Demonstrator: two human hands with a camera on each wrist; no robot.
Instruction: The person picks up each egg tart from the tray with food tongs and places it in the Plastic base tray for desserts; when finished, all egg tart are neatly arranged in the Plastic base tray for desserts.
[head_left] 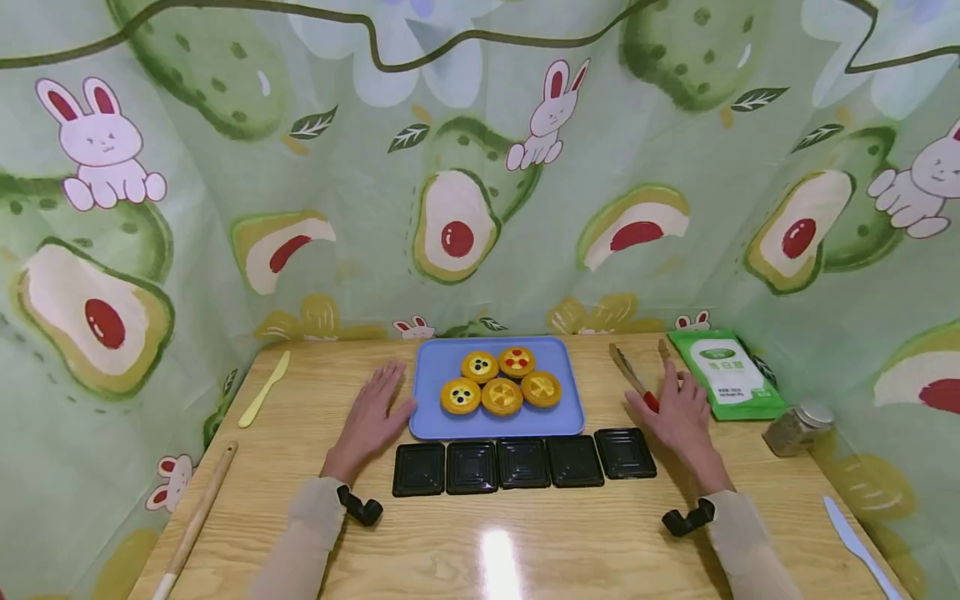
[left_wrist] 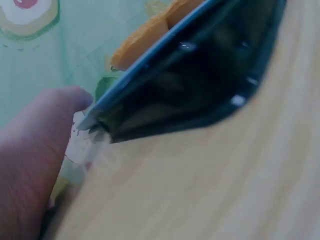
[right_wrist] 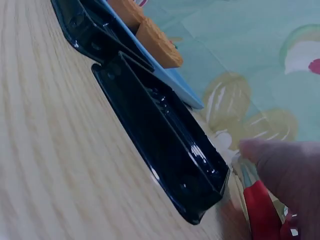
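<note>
My left hand rests palm down on the table, fingers straight, beside the left edge of a blue tray. Several egg tarts sit on that tray, some with dark berries, one with red pieces. Over the red handle of the tongs lies my right hand, fingers spread and loosely extended. The thumb is close to the red handle in the right wrist view; contact is unclear. Several black square plastic trays stand in a row before the blue tray, the rightmost slightly apart.
A green and white packet and a lidded jar lie at the right. Along the left edge are a yellow-green plastic knife and a wooden rod. A pale blue knife is at front right. Patterned cloth surrounds the table.
</note>
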